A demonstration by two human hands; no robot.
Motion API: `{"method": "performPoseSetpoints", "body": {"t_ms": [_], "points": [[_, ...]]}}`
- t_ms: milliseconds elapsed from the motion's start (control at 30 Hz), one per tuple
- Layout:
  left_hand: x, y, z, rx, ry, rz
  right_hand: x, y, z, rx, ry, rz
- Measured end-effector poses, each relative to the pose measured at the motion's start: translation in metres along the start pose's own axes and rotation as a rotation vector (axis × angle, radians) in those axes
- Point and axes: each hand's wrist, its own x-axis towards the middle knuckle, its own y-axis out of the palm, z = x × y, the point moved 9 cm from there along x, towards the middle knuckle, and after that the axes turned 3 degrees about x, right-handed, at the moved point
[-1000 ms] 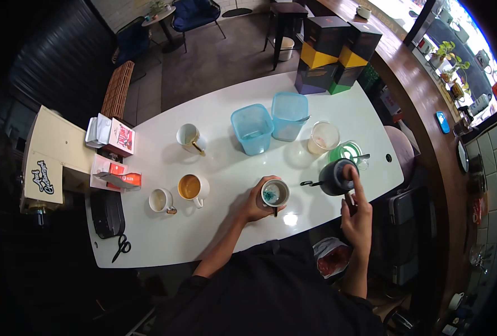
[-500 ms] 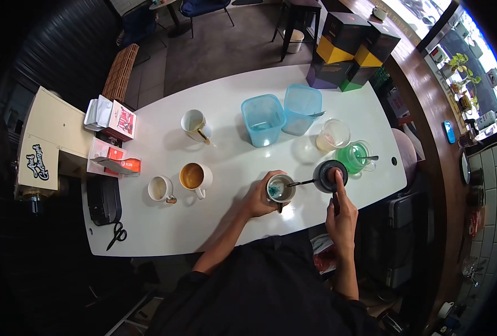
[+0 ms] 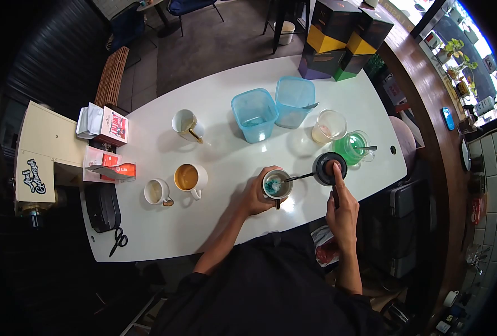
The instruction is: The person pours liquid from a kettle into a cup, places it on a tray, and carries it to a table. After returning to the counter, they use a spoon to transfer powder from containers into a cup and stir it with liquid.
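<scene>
My left hand [image 3: 255,193] is wrapped round a small cup [image 3: 277,183] with teal and whitish contents, its handle toward me. To its right, my right hand [image 3: 342,210] holds a black gooseneck kettle [image 3: 323,169] by the handle, the index finger on the brown lid knob. The thin spout reaches over the cup's rim. Just behind the kettle are a glass of green liquid [image 3: 349,147] with a spoon in it and a clear cup [image 3: 329,126]. Left of the cup stands a white mug [image 3: 191,180] with brown liquid.
Two blue containers [image 3: 254,115] [image 3: 294,101] stand toward the back. A gold-handled mug [image 3: 187,125] and a small cup [image 3: 156,191] are on the left, near scissors [image 3: 118,241] and a packet box [image 3: 111,125]. Dark boxes [image 3: 338,36] are stacked at the back right.
The view has shifted slightly. Whitish foam or liquid now shows over the teal contents of the cup. Both hands keep their holds on cup and kettle.
</scene>
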Motion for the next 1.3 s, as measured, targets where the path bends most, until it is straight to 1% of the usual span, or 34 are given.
{"method": "performPoseSetpoints", "body": {"t_ms": [100,167,267,433,600,667,800,867,1000,1067,1300], "points": [[0.0,0.0,-0.001,0.007,0.022,-0.008,0.002,-0.002,0.004,0.015,0.009,0.007],[0.001,-0.001,-0.003,0.001,0.034,-0.013,0.003,0.003,0.0,0.051,0.081,0.082],[0.002,-0.001,-0.003,0.004,0.024,-0.01,0.004,0.003,0.002,0.046,0.075,0.092],[0.001,-0.001,-0.007,0.06,0.075,-0.014,0.004,0.004,0.003,0.036,0.069,0.093],[0.0,0.001,0.0,0.051,0.059,-0.009,0.004,0.005,0.001,0.032,0.079,0.107],[0.001,0.002,0.004,0.037,0.051,-0.009,0.005,0.001,0.007,0.014,-0.017,0.047],[0.001,0.002,0.006,0.061,0.078,-0.006,0.003,-0.002,0.009,0.009,-0.031,0.041],[0.002,0.003,0.006,0.05,0.076,0.002,0.002,0.001,0.003,-0.014,0.056,0.108],[0.002,0.002,0.002,0.055,0.064,0.007,0.004,0.001,0.001,-0.003,0.052,0.096],[0.002,0.001,0.0,0.07,0.064,0.007,0.006,-0.002,0.007,0.019,-0.036,0.012],[0.002,0.001,0.001,0.019,0.057,0.007,0.011,0.0,0.007,-0.001,-0.039,-0.013]]}}
